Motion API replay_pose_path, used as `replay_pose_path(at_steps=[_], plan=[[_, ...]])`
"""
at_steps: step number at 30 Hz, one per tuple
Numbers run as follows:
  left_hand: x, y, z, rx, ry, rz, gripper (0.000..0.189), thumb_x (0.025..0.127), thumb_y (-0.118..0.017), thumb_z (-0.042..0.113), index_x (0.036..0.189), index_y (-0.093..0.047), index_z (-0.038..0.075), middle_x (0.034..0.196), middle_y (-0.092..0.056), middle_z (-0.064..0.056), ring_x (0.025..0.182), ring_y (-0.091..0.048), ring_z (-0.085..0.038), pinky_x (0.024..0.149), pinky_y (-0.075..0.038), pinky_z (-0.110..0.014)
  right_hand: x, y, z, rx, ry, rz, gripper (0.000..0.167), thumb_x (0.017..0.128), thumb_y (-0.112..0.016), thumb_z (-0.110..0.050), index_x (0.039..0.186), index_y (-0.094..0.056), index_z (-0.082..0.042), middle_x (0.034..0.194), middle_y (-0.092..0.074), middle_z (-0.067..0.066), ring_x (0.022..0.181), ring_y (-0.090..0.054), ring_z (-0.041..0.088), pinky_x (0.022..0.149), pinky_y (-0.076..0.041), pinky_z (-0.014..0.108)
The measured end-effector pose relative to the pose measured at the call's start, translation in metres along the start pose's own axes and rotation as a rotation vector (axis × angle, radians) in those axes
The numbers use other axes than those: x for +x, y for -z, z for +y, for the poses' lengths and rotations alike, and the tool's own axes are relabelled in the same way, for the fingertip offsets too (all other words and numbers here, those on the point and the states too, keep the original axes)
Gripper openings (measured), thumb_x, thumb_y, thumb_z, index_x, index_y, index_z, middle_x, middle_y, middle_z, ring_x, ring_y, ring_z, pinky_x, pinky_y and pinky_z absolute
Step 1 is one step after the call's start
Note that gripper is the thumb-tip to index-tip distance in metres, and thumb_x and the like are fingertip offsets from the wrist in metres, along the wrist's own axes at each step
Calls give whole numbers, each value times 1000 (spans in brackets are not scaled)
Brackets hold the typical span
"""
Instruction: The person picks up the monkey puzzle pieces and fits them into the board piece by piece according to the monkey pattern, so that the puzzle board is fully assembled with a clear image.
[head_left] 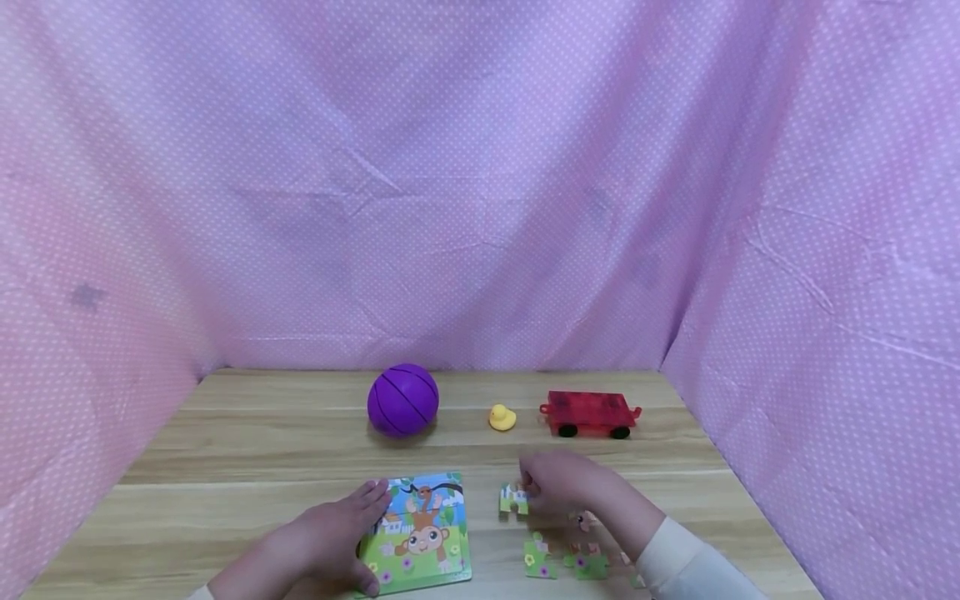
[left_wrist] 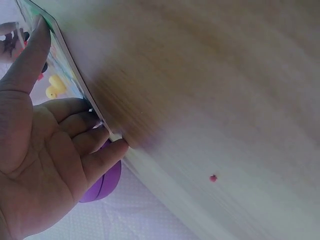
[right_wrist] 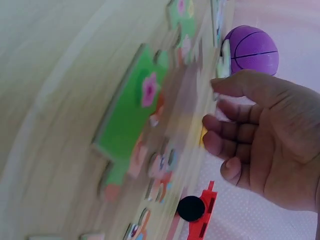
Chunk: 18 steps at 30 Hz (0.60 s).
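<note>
A square puzzle board [head_left: 420, 533] with a hanging monkey picture lies on the wooden table. My left hand [head_left: 337, 537] rests at its left side, fingers along the edge and thumb at the near left corner. In the left wrist view the fingers of the left hand [left_wrist: 55, 160] reach the board's edge. Beside a loose puzzle piece [head_left: 513, 499] with a white fence, my right hand [head_left: 562, 482] is low over the table. The right wrist view shows the right hand [right_wrist: 280, 135] with curled fingers, thumb close to the index; I cannot tell whether they pinch anything.
Several loose pieces, among them a green flowered piece [head_left: 540, 560], lie under and near the right forearm. Farther back stand a purple ball [head_left: 403, 401], a yellow rubber duck [head_left: 502, 417] and a red toy wagon [head_left: 591, 412]. A pink dotted curtain [head_left: 480, 183] surrounds the table.
</note>
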<state>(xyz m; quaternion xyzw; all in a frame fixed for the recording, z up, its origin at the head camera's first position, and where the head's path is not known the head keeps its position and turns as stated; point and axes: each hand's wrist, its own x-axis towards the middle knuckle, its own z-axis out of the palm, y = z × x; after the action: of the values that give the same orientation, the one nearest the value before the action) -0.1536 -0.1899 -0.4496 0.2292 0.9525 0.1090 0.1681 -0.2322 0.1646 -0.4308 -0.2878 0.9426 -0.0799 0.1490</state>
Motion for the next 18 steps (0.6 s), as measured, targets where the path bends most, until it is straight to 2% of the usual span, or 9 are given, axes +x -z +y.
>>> replay_pose_path(at_steps=[5, 11, 18], plan=[[-1, 0, 1, -3, 4, -2, 119, 59, -77, 69, 150, -37, 4, 161, -27, -14, 147, -25, -37, 108, -38, -59, 12, -3, -15, -7, 84, 36, 13, 86, -68, -29, 91, -57, -24, 73, -52, -13, 64, -47, 4, 56, -42, 23], [-1, 0, 0, -13, 1, -2, 119, 60, -76, 69, 151, -36, 5, 161, -26, -13, 148, -24, -37, 110, -36, -59, 28, -12, -43, -62, 207, 52, 19, 86, -69, -37, 96, -58, -25, 75, -51, -16, 65, -47, 2, 59, -42, 19], [-3, -1, 1, -13, -19, 24, 117, 60, -77, 67, 151, -36, 4, 160, -28, -14, 147, -25, -37, 109, -37, -57, 44, -24, -79, -138, 298, 14, 19, 88, -69, -38, 101, -60, -26, 79, -53, -18, 66, -49, -1, 60, -43, 17]])
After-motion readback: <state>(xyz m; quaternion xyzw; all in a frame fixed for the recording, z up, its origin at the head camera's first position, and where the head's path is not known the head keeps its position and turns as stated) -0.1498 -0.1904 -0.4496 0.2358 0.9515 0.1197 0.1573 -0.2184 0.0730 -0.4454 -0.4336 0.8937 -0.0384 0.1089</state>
